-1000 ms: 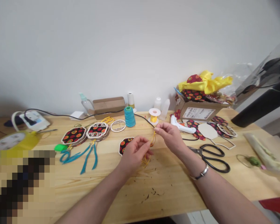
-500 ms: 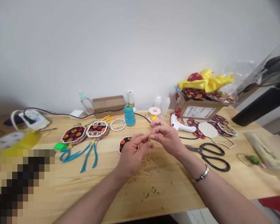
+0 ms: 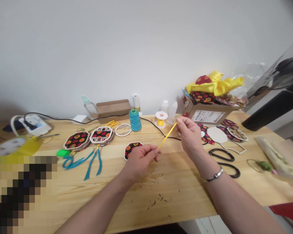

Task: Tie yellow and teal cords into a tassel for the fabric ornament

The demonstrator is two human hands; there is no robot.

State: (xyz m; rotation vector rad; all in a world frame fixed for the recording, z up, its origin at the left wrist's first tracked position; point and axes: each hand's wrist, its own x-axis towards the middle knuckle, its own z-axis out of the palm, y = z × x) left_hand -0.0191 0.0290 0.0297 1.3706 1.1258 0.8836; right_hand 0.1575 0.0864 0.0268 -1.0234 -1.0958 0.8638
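Note:
A yellow cord (image 3: 167, 136) is stretched slantwise between my two hands above the table. My left hand (image 3: 143, 159) pinches its lower end between thumb and fingers. Up and to the right, my right hand (image 3: 188, 131) grips the other end in a closed pinch. Partly behind my left hand lies a patterned, pale-edged ornament piece (image 3: 131, 149). The black-handled scissors (image 3: 223, 154) rest under my right forearm, their blades hidden by it. My right hand also covers most of the white glue gun.
Teal thread stands on a cone (image 3: 135, 121), with a spool of yellow cord (image 3: 160, 119) to its right. Stacked ornaments (image 3: 102, 135) with teal tassels lie left. A cardboard box (image 3: 207, 114) of fabric stands back right. Dark scraps (image 3: 158, 198) dot the front of the table (image 3: 185, 201).
My right hand has moved up and right, away from my left, drawing the yellow cord straight between them. My left hand has stayed nearly in place. The glue gun is now mostly covered.

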